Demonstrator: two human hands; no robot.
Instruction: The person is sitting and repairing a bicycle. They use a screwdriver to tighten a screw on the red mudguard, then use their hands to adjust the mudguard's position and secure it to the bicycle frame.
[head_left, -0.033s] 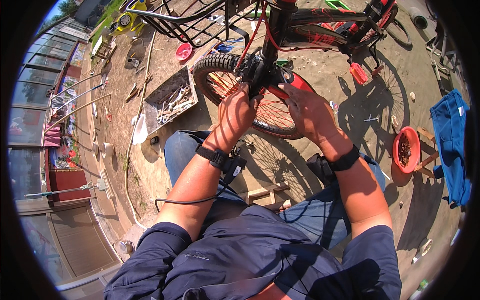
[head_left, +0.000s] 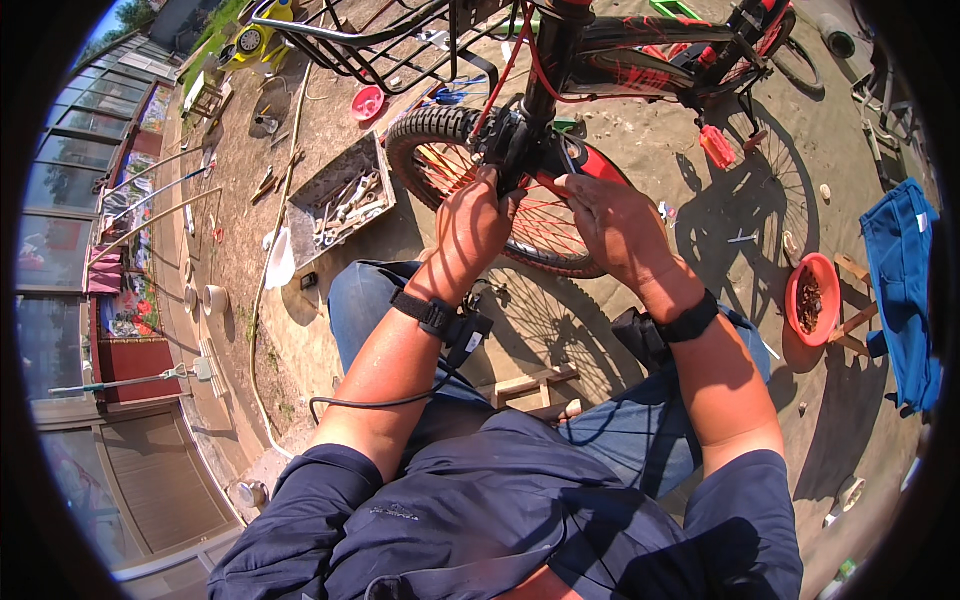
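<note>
A black and red bicycle (head_left: 640, 62) stands in front of me, its front wheel (head_left: 430, 135) with red spokes turned crosswise. My left hand (head_left: 472, 222) is closed at the black brake parts (head_left: 508, 140) beside the fork, its fingertips largely hidden behind the hand. On the other side of the fork, my right hand (head_left: 618, 225) has its thumb and fingers bent together near the red and black mudguard (head_left: 595, 165). What either hand grips is too small or covered to make out. Above the wheel sits a black wire basket (head_left: 400, 55).
To the left lies a metal tray (head_left: 345, 205) of tools. A red bowl (head_left: 812, 300) of small parts stands at right near a blue cloth-covered stool (head_left: 900, 290). A wooden frame (head_left: 535, 385) lies between my knees, and a hose (head_left: 262, 330) runs along the left.
The fingers of my right hand have shifted slightly toward the fork and bent in more. My left hand and the bicycle look the same.
</note>
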